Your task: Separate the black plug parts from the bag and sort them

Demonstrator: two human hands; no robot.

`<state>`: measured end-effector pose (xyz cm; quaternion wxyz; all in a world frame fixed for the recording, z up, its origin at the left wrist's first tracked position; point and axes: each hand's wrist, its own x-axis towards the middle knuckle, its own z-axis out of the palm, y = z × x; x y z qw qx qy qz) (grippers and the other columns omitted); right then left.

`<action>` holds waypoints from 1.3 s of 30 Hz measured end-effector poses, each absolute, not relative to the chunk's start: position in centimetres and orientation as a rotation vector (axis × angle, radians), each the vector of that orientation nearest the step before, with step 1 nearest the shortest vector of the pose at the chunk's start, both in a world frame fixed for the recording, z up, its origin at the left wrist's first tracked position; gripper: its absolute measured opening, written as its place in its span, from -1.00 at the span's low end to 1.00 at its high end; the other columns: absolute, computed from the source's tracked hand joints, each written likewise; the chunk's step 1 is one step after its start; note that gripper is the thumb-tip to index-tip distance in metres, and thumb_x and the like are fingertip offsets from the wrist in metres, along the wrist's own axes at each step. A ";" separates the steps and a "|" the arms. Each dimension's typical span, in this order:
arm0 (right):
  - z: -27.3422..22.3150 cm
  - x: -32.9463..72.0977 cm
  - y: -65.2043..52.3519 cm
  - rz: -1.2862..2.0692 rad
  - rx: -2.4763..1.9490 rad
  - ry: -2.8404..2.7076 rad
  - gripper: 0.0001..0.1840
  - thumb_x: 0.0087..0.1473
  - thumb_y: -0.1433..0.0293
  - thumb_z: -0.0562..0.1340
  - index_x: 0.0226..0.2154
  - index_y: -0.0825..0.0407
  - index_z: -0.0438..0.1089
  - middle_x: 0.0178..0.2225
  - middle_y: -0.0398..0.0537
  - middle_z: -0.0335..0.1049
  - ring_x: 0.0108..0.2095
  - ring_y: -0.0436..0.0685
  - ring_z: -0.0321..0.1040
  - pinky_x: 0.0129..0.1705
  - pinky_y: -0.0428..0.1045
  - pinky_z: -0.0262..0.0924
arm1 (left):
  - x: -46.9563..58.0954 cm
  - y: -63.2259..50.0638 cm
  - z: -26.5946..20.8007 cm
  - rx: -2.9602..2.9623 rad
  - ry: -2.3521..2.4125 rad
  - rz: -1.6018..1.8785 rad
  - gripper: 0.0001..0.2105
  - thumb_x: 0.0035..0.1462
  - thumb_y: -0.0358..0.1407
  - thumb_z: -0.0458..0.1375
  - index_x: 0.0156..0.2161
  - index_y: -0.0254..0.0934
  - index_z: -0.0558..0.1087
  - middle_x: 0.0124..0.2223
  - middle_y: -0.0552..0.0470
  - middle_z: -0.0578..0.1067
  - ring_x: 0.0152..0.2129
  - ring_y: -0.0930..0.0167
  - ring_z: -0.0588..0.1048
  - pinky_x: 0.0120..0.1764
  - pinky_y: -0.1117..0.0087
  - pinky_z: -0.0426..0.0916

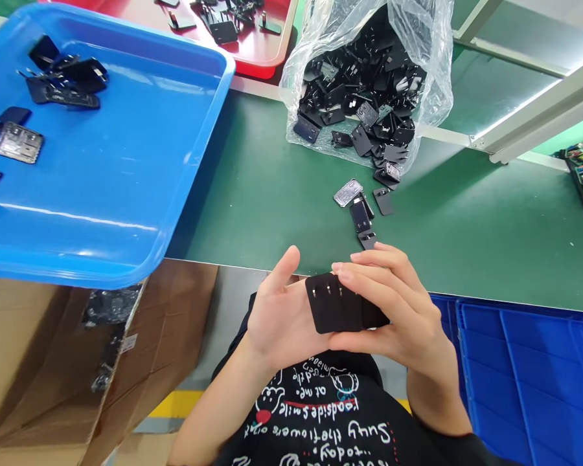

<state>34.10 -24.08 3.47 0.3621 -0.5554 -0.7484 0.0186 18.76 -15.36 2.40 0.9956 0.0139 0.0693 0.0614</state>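
Flat black plastic pieces with small metal pins (337,304) lie side by side across the fingers of my left hand (279,317). That palm faces up with its thumb stretched out, and its fingers are mostly hidden beneath the pieces. My right hand (412,310) grips the same pieces from the right, thumb along the near edge and fingers over the far edge. Just beyond my hands, a few similar black pieces (360,215) and a silver-faced one (348,193) lie loose on the green table (262,188).
A clear plastic bag (434,84) full of black parts lies open at the back. On the left stands a blue tray (126,155) with several parts, behind it a red tray (257,68). Below are a cardboard box (175,323) and a blue crate (529,369). A metal frame (529,129) rises at right.
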 end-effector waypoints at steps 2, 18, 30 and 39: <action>3.4 34.1 -24.0 0.028 -1.440 -1.940 -0.26 0.03 0.08 0.31 0.19 0.00 0.16 -0.08 0.06 0.50 -0.02 0.27 0.33 0.14 0.31 0.12 | 18.7 -15.3 2.4 0.034 0.143 0.121 -0.34 0.24 0.09 -0.26 0.00 -0.45 0.41 0.02 -0.28 0.47 0.12 0.06 0.29 0.11 0.10 0.10; 3.0 36.3 -25.3 0.272 -1.403 -1.748 -0.10 0.00 0.21 0.36 0.29 -0.10 -0.05 0.00 0.08 0.43 0.09 0.31 0.27 0.19 0.40 0.03 | 18.6 -14.5 2.3 0.054 0.043 0.101 -0.18 0.17 0.19 -0.30 0.26 -0.50 0.15 0.23 -0.33 0.27 0.24 0.06 0.12 0.22 0.04 -0.11; 3.2 36.1 -25.2 0.323 -1.369 -1.766 -0.14 0.04 0.24 0.33 0.29 -0.11 -0.07 0.03 0.05 0.41 0.11 0.31 0.26 0.20 0.41 0.04 | 18.9 -14.5 2.5 0.083 0.044 0.067 -0.21 0.18 0.15 -0.26 0.24 -0.50 0.18 0.23 -0.31 0.27 0.25 0.04 0.09 0.19 0.04 -0.03; 5.2 33.9 -24.3 0.119 -1.603 -2.122 -0.46 0.18 0.33 0.21 0.19 -0.02 0.13 0.08 0.02 0.39 0.22 0.30 0.10 0.29 0.45 -0.30 | 19.5 -14.7 1.8 0.006 0.162 0.068 -0.30 0.25 0.07 -0.23 0.23 -0.50 0.20 -0.02 -0.22 0.51 0.07 0.18 0.38 0.01 0.29 0.19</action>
